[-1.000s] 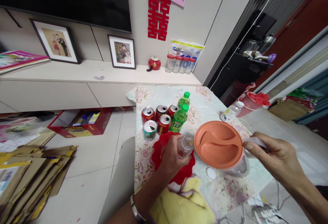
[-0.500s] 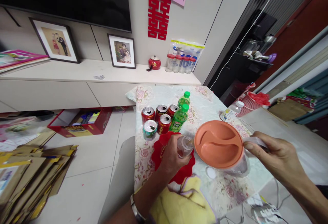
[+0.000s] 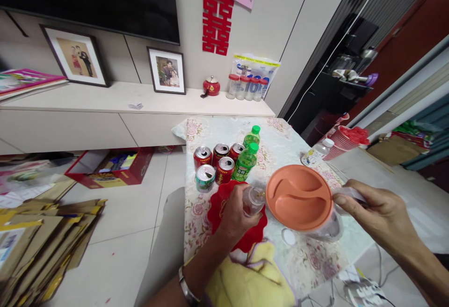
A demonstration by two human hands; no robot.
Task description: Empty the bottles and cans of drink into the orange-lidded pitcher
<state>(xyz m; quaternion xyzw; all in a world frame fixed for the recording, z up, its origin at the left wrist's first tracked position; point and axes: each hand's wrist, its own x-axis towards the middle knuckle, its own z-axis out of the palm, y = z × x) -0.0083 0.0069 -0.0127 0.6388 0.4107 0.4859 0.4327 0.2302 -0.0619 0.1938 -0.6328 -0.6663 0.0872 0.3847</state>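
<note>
My left hand [image 3: 234, 219] is closed around a small clear plastic cup [image 3: 251, 200] above a red scalloped mat [image 3: 255, 237]. On the right, my right hand [image 3: 380, 208] grips the clear handle of a see-through pitcher [image 3: 331, 230] with a round orange lid [image 3: 303, 204], which has two curved hollows. The pitcher's left edge meets the cup's mouth; whether liquid is running there is too small to tell. A white round cap [image 3: 288, 237] lies below the lid. A yellow cloth [image 3: 250, 279] is near my left forearm.
Several opened drink cans [image 3: 225, 169] and two green-capped bottles [image 3: 245, 161] stand behind the mat. A white-capped bottle [image 3: 317, 152] lies tilted near a pink basket [image 3: 340, 139]. Flattened cardboard [image 3: 63, 241] and a red box [image 3: 115, 171] are on the floor at left.
</note>
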